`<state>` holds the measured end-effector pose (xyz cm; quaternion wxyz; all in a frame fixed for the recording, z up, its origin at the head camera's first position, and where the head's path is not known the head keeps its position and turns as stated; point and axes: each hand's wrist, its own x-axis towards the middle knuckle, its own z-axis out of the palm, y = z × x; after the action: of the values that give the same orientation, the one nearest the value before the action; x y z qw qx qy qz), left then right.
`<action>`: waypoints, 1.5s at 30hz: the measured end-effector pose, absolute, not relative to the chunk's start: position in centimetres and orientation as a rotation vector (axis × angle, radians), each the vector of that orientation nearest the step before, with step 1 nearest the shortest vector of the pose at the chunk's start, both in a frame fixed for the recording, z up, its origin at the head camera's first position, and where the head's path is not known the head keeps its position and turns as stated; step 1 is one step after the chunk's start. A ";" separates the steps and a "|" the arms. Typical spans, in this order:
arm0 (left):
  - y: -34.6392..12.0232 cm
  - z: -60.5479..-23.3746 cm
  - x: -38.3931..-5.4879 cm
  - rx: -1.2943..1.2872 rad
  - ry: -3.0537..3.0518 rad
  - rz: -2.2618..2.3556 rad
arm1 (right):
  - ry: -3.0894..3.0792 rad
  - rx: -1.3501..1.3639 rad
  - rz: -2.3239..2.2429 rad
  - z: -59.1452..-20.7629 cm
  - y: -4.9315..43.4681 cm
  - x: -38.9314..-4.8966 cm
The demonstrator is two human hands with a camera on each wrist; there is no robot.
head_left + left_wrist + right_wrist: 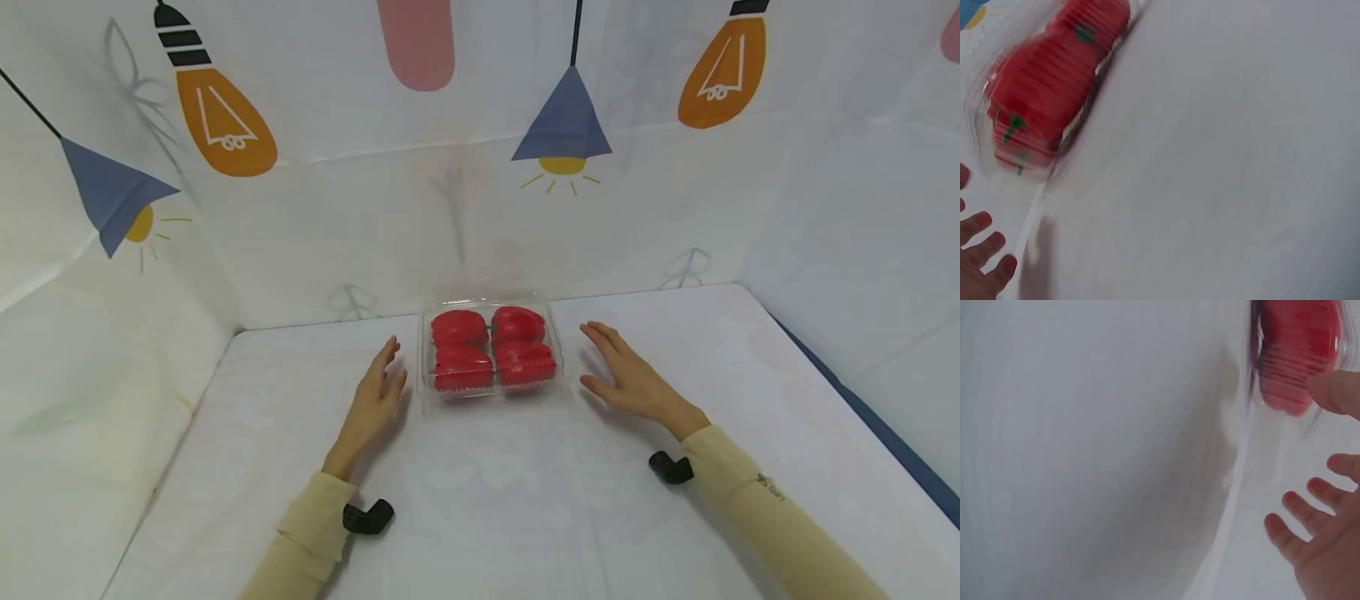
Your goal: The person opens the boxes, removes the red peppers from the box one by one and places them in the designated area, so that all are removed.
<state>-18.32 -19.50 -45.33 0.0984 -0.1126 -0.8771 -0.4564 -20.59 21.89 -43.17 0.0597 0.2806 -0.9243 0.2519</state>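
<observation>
A clear plastic clamshell box [425, 358] stands shut at the far middle of the white table. Inside it lie several red bell peppers [460, 328], whose green stems show in the left wrist view. To the left of the box, my left hand [370, 414] is held with fingers extended and nothing in its grasp. My right hand [636, 385] is on the other side, fingers spread and thumb apart, a small gap from the box in the head view. Both palms face roughly inward toward the box.
A white table [495, 508] lies under the hands. White cloth walls [337, 225] printed with lamps and bulbs rise behind and at both sides, close behind the box. A black wrist mount [368, 517] sits at the left cuff, another mount [671, 468] at the right cuff.
</observation>
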 end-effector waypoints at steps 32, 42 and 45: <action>-15.5 -45.9 -17.3 -0.295 -2.628 -1.773 | -2.566 0.993 0.880 -43.5 17.5 -18.3; -15.1 -43.6 -16.4 -0.283 -2.653 -1.758 | -2.557 0.990 0.872 -43.7 17.0 -18.4; -15.1 -43.6 -16.4 -0.282 -2.642 -1.759 | -2.538 1.001 0.860 -43.7 16.7 -18.6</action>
<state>-16.40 -15.09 -43.60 -0.0225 -0.0884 -0.8289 -0.5519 -18.62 16.74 -43.71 0.1402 0.3466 -0.8784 0.2975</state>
